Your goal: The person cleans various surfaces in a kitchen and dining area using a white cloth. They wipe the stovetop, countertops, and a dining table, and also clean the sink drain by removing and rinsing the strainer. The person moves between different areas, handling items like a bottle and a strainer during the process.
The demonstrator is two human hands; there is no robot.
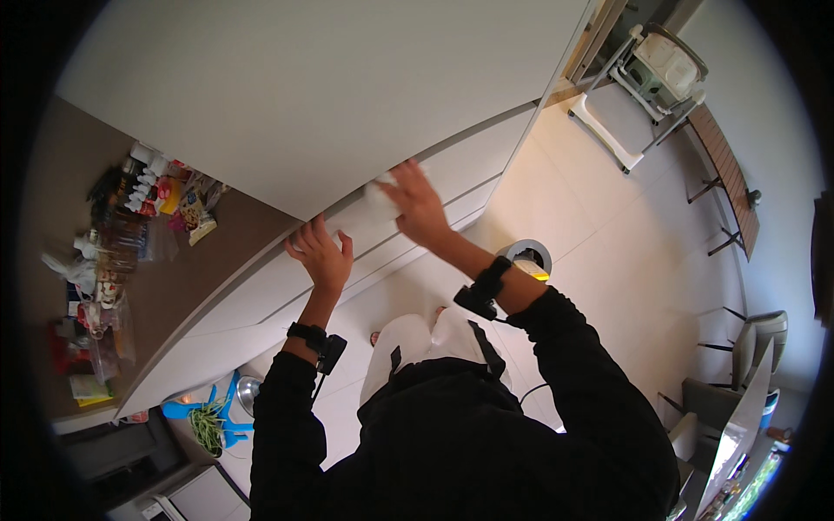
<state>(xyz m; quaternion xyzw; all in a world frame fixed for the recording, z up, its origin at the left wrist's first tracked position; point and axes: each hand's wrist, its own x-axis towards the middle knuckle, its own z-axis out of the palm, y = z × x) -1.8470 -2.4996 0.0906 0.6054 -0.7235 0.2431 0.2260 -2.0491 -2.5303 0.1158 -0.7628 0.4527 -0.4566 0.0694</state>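
My left hand [322, 257] rests its fingertips at the front edge of the brown countertop [254, 238], thumb held apart, with nothing seen in it. To its right, my right hand [417, 205] is blurred and has a white cloth or tissue [381, 200] under its fingers. It lies against the upper white drawer front [469, 150], just below the tall white cabinet panel [326, 84]. The cloth's outline is smeared, and part of it is hidden by the hand. Each wrist wears a black strap with a small device.
Bottles [143, 189] and food packets [195, 215] crowd the countertop's left side. A grey bin [537, 251] stands on the floor by my right arm. At lower left are a blue stool [225, 410] and green vegetables [207, 426]. A high chair [658, 71] and a slatted bench [726, 176] stand farther right.
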